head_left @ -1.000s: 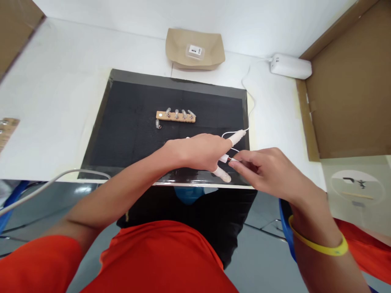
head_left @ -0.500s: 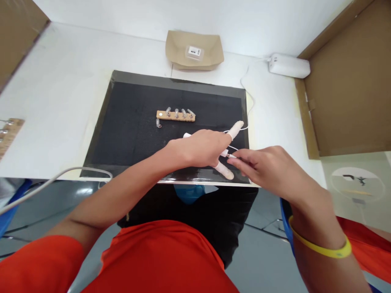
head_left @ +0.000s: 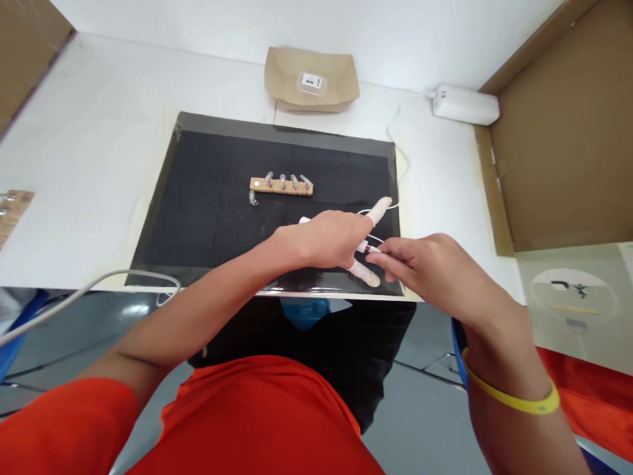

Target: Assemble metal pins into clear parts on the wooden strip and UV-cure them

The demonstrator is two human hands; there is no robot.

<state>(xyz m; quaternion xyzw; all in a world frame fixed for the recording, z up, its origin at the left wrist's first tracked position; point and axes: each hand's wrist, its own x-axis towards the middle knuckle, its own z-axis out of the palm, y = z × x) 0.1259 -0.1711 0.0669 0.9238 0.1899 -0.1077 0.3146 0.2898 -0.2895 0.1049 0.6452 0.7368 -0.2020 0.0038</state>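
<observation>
My left hand is wrapped round a slim white device, mostly hidden under the palm; one white end shows past the hand. Pale finger cots cover its thumb and a finger, which stick out apart. My right hand pinches the white plug of a thin white cable at the device's end. A little red shows between plug and device; whether they are joined I cannot tell. Farther off on the black mat lies a wooden strip bearing several small clear-capped metal parts.
One similar small capped part lies beside the strip. A cardboard tray with a clear box stands at the back. At the back right is a white power bank, and a wooden piece lies at the left edge.
The plug in my right hand has shifted slightly toward the device's end, and a red bit now shows there. My left hand keeps its hold almost unchanged. The whole view has shifted a little.
</observation>
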